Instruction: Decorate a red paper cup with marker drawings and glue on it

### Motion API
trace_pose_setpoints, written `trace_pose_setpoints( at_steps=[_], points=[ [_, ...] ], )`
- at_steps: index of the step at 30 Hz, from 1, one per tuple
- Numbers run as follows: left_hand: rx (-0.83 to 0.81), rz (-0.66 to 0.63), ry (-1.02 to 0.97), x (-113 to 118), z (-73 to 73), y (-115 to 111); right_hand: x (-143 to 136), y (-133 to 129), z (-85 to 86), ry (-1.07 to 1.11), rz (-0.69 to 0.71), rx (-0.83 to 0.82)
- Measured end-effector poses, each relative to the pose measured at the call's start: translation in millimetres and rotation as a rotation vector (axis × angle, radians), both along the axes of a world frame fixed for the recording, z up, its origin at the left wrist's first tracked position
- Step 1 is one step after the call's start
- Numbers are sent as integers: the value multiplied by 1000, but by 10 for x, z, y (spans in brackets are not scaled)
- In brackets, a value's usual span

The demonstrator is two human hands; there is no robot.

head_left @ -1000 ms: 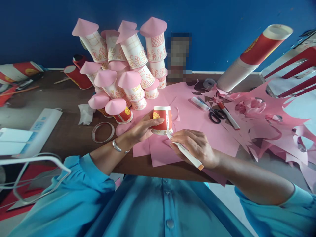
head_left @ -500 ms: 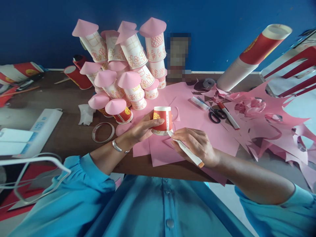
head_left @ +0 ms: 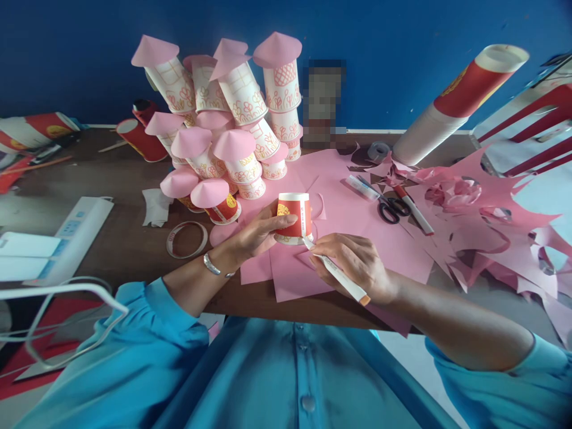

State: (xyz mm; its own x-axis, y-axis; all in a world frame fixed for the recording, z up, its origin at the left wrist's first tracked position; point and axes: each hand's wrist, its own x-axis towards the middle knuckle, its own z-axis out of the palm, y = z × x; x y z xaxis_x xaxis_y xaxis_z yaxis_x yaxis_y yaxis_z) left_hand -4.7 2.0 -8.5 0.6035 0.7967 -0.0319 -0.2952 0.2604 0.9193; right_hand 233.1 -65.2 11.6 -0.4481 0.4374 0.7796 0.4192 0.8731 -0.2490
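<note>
My left hand (head_left: 263, 229) grips a red and white paper cup (head_left: 295, 215) from its left side, thumb across the front. The cup stands upside down over pink paper, with a yellow print and a white strip on its wall. In my right hand (head_left: 357, 262) is a white marker (head_left: 343, 278) with an orange end. Its tip touches or nearly touches the white band low on the cup. Several decorated paper cups (head_left: 243, 167) with pink paper cones stand behind and to the left of my left hand.
Pink paper sheets (head_left: 295, 286) cover the middle of the table. Black-handled scissors (head_left: 393, 210), a red and white marker (head_left: 415, 211) and pink scraps (head_left: 500, 232) lie right. A tape roll (head_left: 186, 240) is at left; a tall stack of cups (head_left: 447, 113) leans back right.
The marker has shifted very slightly at the cup's lower band. Both hands and the cup otherwise stay where they were.
</note>
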Motion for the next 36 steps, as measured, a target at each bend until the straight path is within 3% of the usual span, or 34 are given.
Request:
trace_pose_setpoints(
  at_steps=[7, 12, 36],
  points=[
    [-9, -17, 10, -20, -25, 11, -10, 4, -5, 7, 17, 4],
    [42, 48, 16, -23, -35, 13, -2, 6, 14, 5, 11, -6],
    [-49, 20, 29, 8, 39, -7, -28, -17, -11, 12, -4, 4]
  ],
)
